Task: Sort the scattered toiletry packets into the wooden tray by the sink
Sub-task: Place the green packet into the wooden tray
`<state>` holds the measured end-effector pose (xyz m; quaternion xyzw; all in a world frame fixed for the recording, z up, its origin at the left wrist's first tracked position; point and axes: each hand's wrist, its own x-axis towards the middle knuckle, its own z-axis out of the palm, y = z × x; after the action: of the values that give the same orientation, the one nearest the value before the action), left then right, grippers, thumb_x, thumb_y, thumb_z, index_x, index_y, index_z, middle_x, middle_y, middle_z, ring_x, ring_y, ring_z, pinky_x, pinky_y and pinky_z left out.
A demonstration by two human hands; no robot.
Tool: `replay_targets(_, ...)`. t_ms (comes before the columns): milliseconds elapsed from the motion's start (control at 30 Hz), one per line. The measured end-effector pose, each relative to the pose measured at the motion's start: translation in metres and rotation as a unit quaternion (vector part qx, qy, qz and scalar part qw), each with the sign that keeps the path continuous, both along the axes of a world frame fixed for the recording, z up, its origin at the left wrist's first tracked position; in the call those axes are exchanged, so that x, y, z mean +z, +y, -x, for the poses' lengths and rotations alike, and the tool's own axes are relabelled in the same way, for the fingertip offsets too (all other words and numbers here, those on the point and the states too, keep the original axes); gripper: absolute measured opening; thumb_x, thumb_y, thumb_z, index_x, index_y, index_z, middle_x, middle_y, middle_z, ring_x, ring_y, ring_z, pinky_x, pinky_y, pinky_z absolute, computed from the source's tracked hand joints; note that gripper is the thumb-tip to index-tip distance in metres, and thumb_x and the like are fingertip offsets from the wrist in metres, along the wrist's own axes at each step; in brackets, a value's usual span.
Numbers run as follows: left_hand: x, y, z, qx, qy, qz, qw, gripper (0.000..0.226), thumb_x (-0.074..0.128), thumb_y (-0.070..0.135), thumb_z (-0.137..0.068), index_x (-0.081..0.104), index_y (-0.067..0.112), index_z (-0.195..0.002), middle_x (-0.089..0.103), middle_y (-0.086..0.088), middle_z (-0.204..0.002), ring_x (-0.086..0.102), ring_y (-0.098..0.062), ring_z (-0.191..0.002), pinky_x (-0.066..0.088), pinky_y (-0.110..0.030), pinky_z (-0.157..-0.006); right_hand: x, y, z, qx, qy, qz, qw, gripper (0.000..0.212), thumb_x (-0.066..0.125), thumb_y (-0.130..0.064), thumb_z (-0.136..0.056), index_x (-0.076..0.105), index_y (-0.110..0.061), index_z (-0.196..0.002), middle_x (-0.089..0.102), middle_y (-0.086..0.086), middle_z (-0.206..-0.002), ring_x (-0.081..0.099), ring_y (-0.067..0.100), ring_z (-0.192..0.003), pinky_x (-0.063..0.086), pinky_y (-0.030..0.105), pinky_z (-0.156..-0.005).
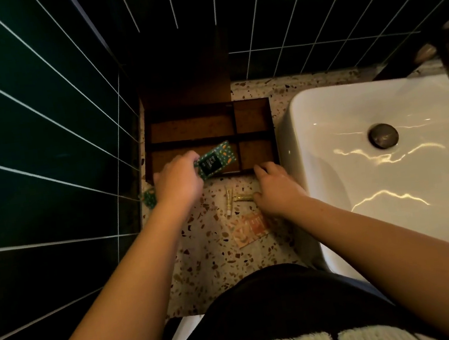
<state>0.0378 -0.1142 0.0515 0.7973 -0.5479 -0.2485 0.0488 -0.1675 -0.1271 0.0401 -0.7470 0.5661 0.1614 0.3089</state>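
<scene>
- left hand pinches green packet by its lower-left end — packet tilted, held over lower-left compartment of wooden tray, centre of frame
- right hand palm down on bench just below tray's front edge, fingers loosely curled, thumb touching gold tube — cannot tell if gripping
- second small tube just left of it, lying on bench
- orange packet flat on bench, below the tubes
- another green packet at bench's left edge, partly hidden by left wrist
- white sink right of frame
- tray compartments look empty
</scene>
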Motion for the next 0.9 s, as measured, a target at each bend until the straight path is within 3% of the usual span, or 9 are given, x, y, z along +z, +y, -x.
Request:
replay_targets(200, -0.009, -0.052, 0.006, -0.054, -0.100, -0.048, 0.992, 0.043, 0.056, 0.014, -0.094, 0.055, 0.035, -0.132, 0.060, -0.005, -0.132, 0.045, -0.036, -0.125, 0.031, -0.055, -0.105, -0.003, -0.001, 0.000, 0.002, -0.003, -0.001, 1.000, 0.074, 0.052, -0.032, -0.094, 0.020, -0.010, -0.157, 0.025, 0.013, -0.159, 0.022, 0.033, -0.147, 0.027, 0.043, -0.119)
replay_targets(400, -0.033, -0.065, 0.007, -0.074, -0.083, -0.124, 0.986, 0.046, 0.059, 0.015, -0.095, 0.054, 0.034, -0.136, 0.060, -0.007, -0.134, 0.042, -0.036, -0.129, 0.029, -0.055, -0.107, -0.005, -0.002, 0.000, -0.001, 0.003, -0.005, 1.000, 0.073, 0.052, -0.032, -0.094, 0.020, -0.010, -0.157, 0.025, 0.012, -0.159, 0.021, 0.032, -0.147, 0.028, 0.046, -0.118)
replay_targets(467, -0.039, -0.063, 0.005, -0.077, -0.075, -0.116, 0.987, 0.047, 0.060, 0.014, -0.093, 0.054, 0.033, -0.136, 0.060, -0.007, -0.133, 0.043, -0.035, -0.128, 0.031, -0.054, -0.108, -0.005, -0.002, 0.000, -0.001, 0.005, -0.004, 1.000, 0.073, 0.051, -0.032, -0.094, 0.020, -0.011, -0.157, 0.025, 0.012, -0.159, 0.021, 0.032, -0.147, 0.029, 0.046, -0.118)
replay_targets(600, -0.046, -0.051, 0.000, -0.070, -0.066, -0.016, 0.995, 0.050, 0.064, 0.012, -0.088, 0.053, 0.027, -0.135, 0.056, -0.007, -0.135, 0.045, -0.034, -0.127, 0.033, -0.051, -0.105, -0.005, -0.002, 0.000, 0.002, 0.008, 0.001, 1.000, 0.073, 0.052, -0.033, -0.094, 0.021, -0.011, -0.156, 0.025, 0.012, -0.159, 0.023, 0.032, -0.147, 0.028, 0.046, -0.118)
replay_targets(733, -0.042, -0.030, 0.004, -0.018, -0.075, 0.038, 0.996, 0.042, 0.061, 0.025, -0.092, 0.055, 0.028, -0.133, 0.051, -0.006, -0.137, 0.044, -0.034, -0.127, 0.035, -0.050, -0.104, -0.005, -0.002, 0.000, 0.002, 0.009, 0.004, 1.000, 0.073, 0.052, -0.034, -0.094, 0.022, -0.011, -0.156, 0.026, 0.012, -0.159, 0.025, 0.032, -0.146, 0.029, 0.045, -0.118)
replay_targets(900, -0.039, -0.005, 0.016, -0.017, -0.070, -0.078, 0.994, 0.045, 0.040, 0.050, -0.100, 0.054, 0.033, -0.139, 0.043, -0.006, -0.153, 0.042, -0.039, -0.134, 0.031, -0.054, -0.109, -0.005, -0.001, 0.000, 0.000, 0.006, 0.006, 1.000, 0.073, 0.053, -0.034, -0.094, 0.022, -0.013, -0.157, 0.025, 0.012, -0.160, 0.024, 0.031, -0.147, 0.029, 0.045, -0.119)
